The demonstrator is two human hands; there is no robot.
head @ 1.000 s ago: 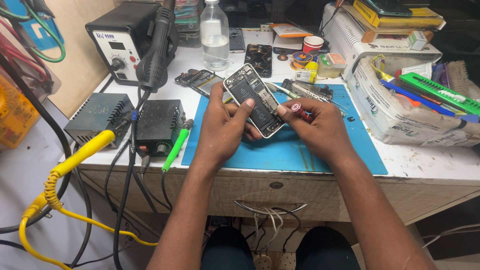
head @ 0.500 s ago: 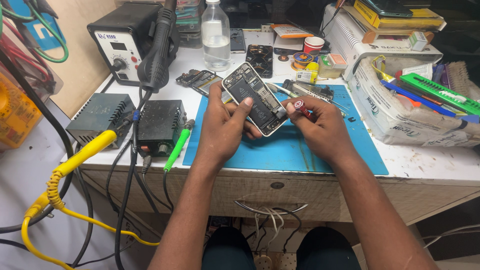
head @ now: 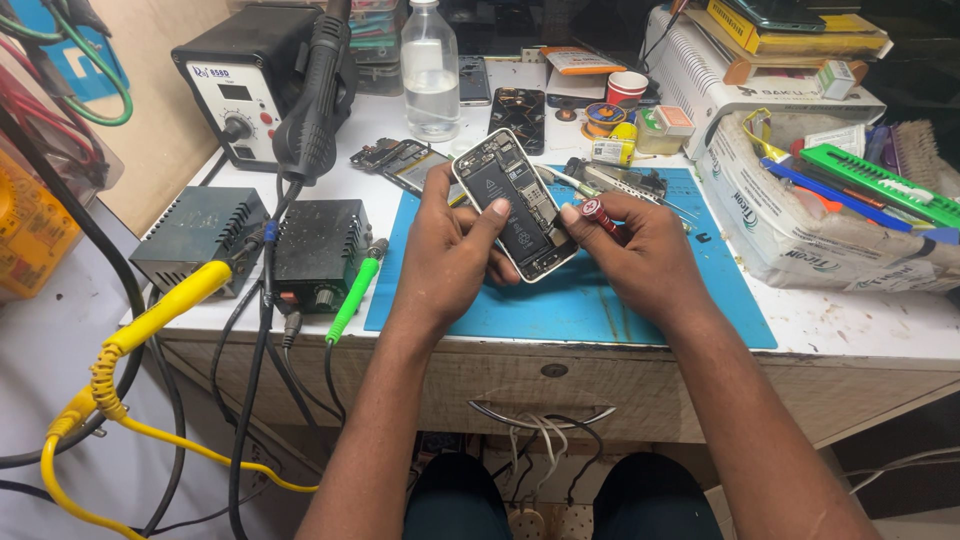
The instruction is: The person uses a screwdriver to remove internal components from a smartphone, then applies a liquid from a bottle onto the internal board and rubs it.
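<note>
An opened phone (head: 511, 199) with its back off, battery and circuit boards showing, is tilted above the blue work mat (head: 610, 300). My left hand (head: 450, 250) grips the phone from its left side, thumb laid across the battery. My right hand (head: 640, 255) holds a small screwdriver with a red cap (head: 596, 213), its tip pointing into the phone's right edge.
A black hot-air station (head: 250, 80) with its handle (head: 312, 95) stands at the back left, two dark power boxes (head: 265, 245) in front of it, yellow and green cables hanging off the edge. A clear bottle (head: 430, 70), phone parts, a plastic bag of tools (head: 830, 200) crowd the bench.
Both hands and the phone have shifted slightly toward me. The screwdriver stays at the phone's right edge.
</note>
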